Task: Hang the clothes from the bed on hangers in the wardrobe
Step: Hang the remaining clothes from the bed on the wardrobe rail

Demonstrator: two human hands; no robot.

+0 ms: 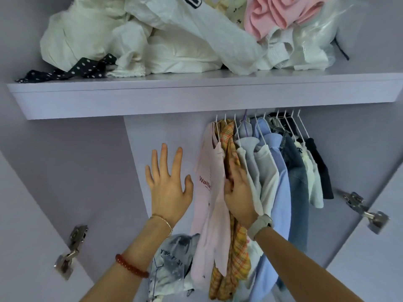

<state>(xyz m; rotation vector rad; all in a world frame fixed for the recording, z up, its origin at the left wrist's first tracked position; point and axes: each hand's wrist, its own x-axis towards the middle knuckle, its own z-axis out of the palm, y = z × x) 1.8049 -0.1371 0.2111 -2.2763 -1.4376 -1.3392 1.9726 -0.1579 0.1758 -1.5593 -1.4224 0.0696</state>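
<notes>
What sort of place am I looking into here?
Most likely an open bedroom wardrobe: shirts on white wire hangers crowd a rail, crumpled white and pink clothes heap on the pale lilac shelf, and metal door hinges flank it.

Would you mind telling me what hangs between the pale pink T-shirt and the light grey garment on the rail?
In the head view, the orange plaid shirt hangs between them, with the right hand pressed into it.
</notes>
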